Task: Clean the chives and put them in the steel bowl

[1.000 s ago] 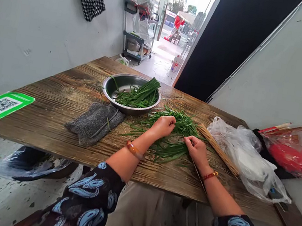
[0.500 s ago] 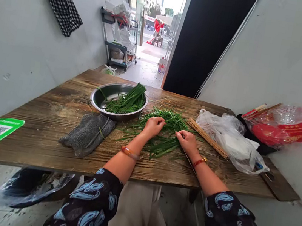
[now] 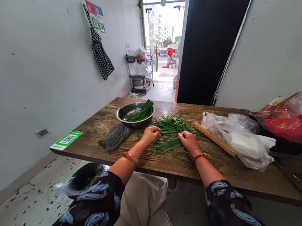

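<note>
My left hand (image 3: 151, 135) is closed in a pinch at the left edge of a loose pile of green chives (image 3: 176, 124). What lies between its fingertips is too small to make out. To the right, my right hand (image 3: 189, 141) is closed too, its fingertips over the cut chive leaves. A thin bamboo skewer (image 3: 189, 157) runs back from beneath this hand toward the wrist, mostly hidden. Longer chive leaves (image 3: 167, 145) lie on the wood between both hands. Beside the right hand rests a bundle of bamboo skewers (image 3: 215, 139).
A steel bowl (image 3: 120, 114) with more chives stands at the back left, a dark grey cloth (image 3: 115, 138) before it. Plastic bags (image 3: 246, 141) lie right on the wooden table (image 3: 85, 144). A green code card (image 3: 67, 140) sits at the left corner; red packaging (image 3: 289, 123) is far right.
The camera view has shifted, showing more of the left wall. My left hand has moved slightly down from the pile; my right hand keeps nearly the same place by the chives.
</note>
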`<state>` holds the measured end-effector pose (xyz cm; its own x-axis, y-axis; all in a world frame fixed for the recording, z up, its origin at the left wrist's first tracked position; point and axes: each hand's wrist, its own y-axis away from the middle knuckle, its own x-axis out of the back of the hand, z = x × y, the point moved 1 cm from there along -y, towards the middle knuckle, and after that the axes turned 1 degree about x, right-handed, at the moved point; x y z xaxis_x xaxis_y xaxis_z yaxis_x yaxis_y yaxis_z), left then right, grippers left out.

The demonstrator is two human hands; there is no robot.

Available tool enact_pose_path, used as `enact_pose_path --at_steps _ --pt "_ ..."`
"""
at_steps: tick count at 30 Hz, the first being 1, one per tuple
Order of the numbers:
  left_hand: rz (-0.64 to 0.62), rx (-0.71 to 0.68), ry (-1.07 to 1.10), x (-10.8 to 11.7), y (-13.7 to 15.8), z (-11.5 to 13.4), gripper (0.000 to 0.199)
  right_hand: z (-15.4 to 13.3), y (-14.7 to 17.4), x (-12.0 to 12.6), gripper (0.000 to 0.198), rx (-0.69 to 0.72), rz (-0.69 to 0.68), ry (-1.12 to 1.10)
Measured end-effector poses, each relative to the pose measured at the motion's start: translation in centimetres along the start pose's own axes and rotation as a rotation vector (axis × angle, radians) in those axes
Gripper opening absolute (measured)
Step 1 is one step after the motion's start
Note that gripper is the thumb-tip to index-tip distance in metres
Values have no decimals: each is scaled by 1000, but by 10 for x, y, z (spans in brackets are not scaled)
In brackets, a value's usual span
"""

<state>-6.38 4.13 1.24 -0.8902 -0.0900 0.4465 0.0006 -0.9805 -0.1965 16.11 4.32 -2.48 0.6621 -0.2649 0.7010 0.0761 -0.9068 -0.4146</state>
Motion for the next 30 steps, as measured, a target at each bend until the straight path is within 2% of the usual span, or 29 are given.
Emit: enact_pose_path --at_steps 10,15,18,21,24,30 --pt "-37 83 18 12 45 32 16 2 3 -1 31 -12 -15 22" --pt "-12 92 36 27 74 47 19 1 11 2 32 -5 -19 43" --pt "-16 87 30 36 81 57 19 -2 15 6 33 -10 0 39" --pt "-25 76 14 37 69 66 19 -4 16 8 33 -11 18 14" --pt "-43 52 -2 28 45 67 19 -3 12 6 33 -8 31 -19" --pt "-50 15 -91 -1 -10 37 22 8 4 0 44 11 15 -90"
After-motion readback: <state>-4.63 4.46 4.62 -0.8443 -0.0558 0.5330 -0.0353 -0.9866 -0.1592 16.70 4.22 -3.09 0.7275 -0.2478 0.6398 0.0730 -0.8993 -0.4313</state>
